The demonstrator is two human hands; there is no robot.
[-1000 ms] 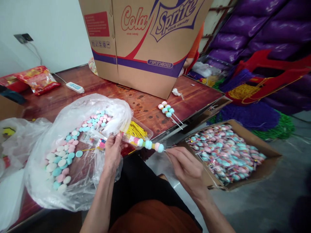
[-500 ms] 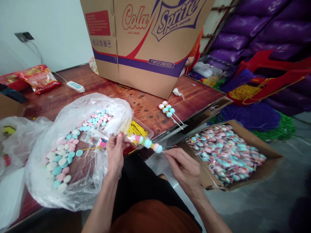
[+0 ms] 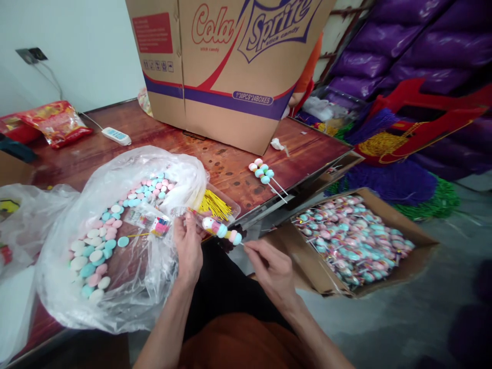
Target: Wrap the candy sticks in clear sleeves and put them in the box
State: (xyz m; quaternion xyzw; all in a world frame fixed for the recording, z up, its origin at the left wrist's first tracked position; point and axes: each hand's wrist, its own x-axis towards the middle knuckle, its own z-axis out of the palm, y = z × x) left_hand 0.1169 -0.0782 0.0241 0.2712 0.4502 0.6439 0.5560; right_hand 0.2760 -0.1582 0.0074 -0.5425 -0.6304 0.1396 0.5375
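Observation:
My right hand (image 3: 272, 266) is closed in a pinch on the stick of a candy skewer (image 3: 222, 230), threaded with pastel pink, blue and yellow pieces. Around its upper pieces lies a clear printed wrapper (image 3: 197, 215), whose far end my left hand (image 3: 188, 246) pinches. Left of that hand, a large clear plastic bag (image 3: 115, 174) lies open with loose pink, blue and white candies (image 3: 96, 246) in it. A flat printed wrapper (image 3: 159, 224) rests among them. Just beyond my left hand, yellow twist ties (image 3: 215, 205) lie in a clear tray.
Two candy skewers (image 3: 265, 174) lie near the table's right edge. A big cardboard carton (image 3: 223, 113) stands at the back. Below on the right, an open cardboard box (image 3: 415, 266) holds many wrapped candies. Part of another person in orange (image 3: 313, 59) shows behind the carton.
The skewer has moved left and deeper into the wrapper, with my right hand following toward my left. My left hand has shifted slightly right.

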